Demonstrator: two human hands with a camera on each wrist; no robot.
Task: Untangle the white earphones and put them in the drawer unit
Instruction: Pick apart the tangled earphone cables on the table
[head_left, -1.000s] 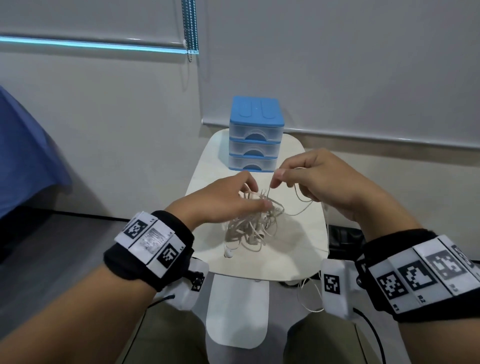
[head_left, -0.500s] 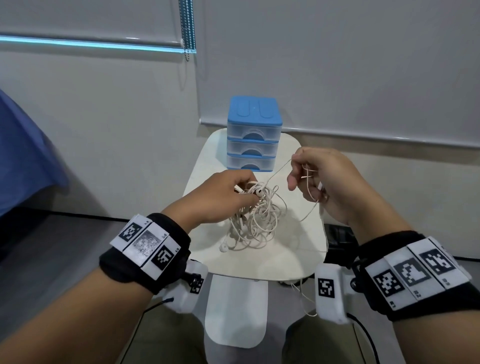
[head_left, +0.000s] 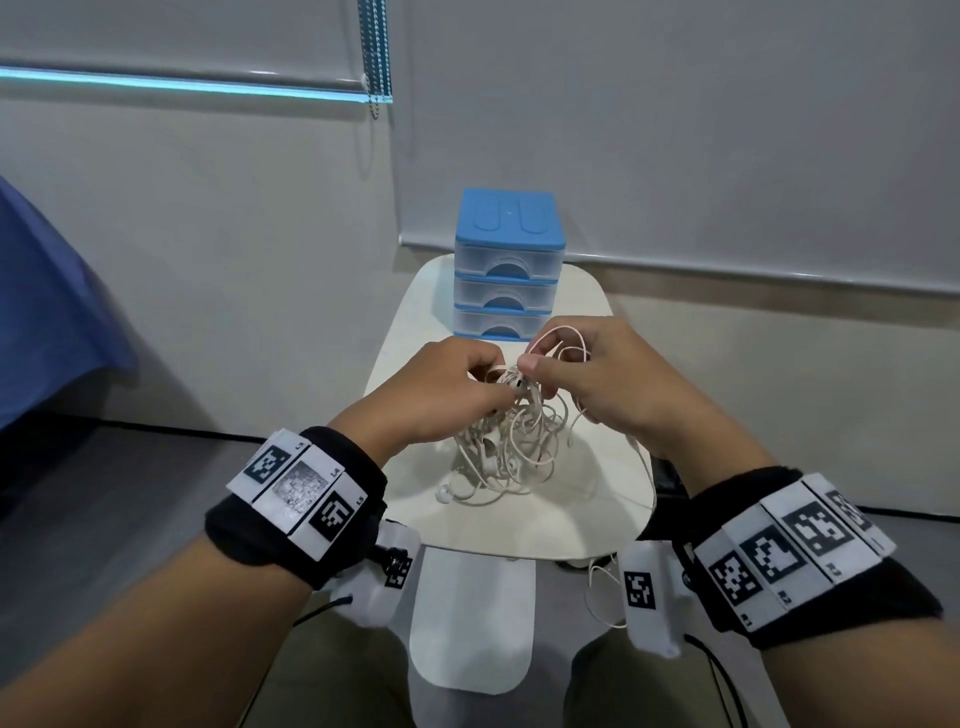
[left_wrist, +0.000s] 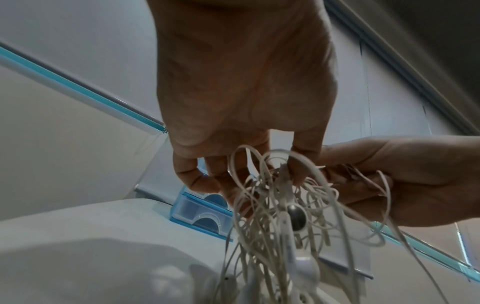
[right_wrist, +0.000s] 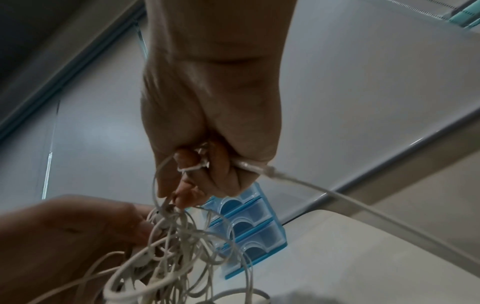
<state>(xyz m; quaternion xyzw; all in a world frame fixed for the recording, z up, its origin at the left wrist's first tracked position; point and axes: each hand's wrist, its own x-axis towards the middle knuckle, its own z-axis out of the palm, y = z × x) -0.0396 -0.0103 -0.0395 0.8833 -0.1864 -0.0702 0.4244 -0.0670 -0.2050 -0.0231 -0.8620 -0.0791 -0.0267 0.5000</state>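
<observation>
A tangled bunch of white earphones (head_left: 511, 441) hangs above the small white table (head_left: 597, 499), its lower loops and one earbud (head_left: 443, 494) reaching the tabletop. My left hand (head_left: 447, 384) pinches the top of the tangle (left_wrist: 280, 197) from the left. My right hand (head_left: 597, 374) grips several cable loops (right_wrist: 197, 166) in curled fingers, and one strand runs out of the fist to the right (right_wrist: 311, 185). The blue drawer unit (head_left: 508, 262), with three clear drawers all closed, stands at the table's far edge, just behind both hands.
A grey wall and a roller blind (head_left: 675, 130) rise behind the table. A blue cloth (head_left: 47, 301) hangs at the far left. Another white cable (head_left: 602, 587) dangles under the table's right edge near my knees. The floor is dark grey.
My right hand moved back left to the tangle after pulling a strand out to the right. The two hands now meet at the top of the bunch, held slightly higher.
</observation>
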